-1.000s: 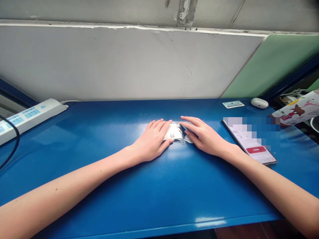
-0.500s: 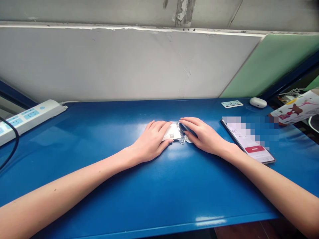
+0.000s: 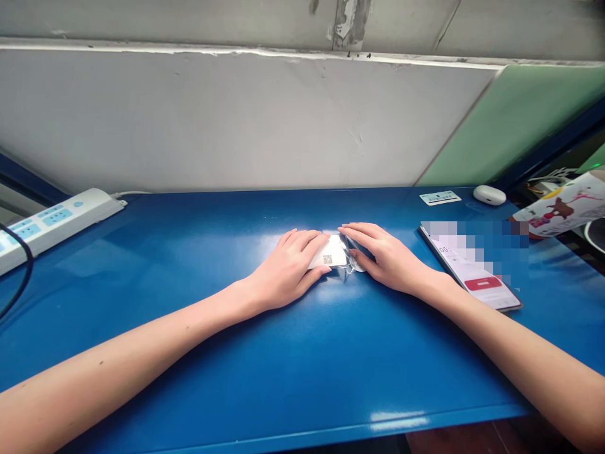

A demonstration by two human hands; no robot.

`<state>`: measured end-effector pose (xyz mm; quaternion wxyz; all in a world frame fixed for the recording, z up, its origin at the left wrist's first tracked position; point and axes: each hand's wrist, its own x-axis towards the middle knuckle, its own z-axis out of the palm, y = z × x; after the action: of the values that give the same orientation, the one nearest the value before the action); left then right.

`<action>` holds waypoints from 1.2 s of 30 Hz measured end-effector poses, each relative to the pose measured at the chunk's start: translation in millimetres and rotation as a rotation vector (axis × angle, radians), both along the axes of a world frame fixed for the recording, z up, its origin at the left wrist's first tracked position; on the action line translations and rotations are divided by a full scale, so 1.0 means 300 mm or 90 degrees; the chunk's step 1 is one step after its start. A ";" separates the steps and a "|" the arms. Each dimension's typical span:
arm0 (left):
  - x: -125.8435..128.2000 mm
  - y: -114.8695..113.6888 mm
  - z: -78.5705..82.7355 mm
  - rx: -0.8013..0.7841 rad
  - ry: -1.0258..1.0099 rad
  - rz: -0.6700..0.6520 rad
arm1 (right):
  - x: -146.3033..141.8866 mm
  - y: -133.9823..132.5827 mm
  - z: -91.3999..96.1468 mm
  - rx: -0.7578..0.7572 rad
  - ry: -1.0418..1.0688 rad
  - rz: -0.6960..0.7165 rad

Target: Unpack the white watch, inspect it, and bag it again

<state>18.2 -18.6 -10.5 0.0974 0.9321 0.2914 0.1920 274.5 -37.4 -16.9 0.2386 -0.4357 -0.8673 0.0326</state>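
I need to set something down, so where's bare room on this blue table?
Bare: the table between power strip and left hand; also between left hand and front edge. Crowded: around the packet, at the right hand; farther right, phone, card, white case.

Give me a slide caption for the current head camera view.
Left hand and right hand at a small packet on a blue table, phone to the right.

We see a smooth, glossy table point(image 3: 293, 372) and, at left, a plastic-looking power strip point(image 3: 70, 224). Our packet point(image 3: 337, 250) looks like shiny plastic, its label point(image 3: 328, 259) like paper.
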 end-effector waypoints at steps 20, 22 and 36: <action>-0.005 -0.004 0.014 0.014 -0.047 -0.100 | 0.011 0.005 0.025 0.067 0.038 0.044; -0.005 -0.004 0.013 0.011 -0.049 -0.100 | 0.011 0.004 0.029 0.076 0.045 0.045; -0.004 -0.007 0.012 0.010 -0.064 -0.051 | 0.023 0.009 0.074 0.074 0.089 0.058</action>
<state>16.9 -20.7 -6.9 0.1125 0.9329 0.2468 0.2371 281.3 -34.8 5.2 0.3218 -0.3777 -0.8679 0.0234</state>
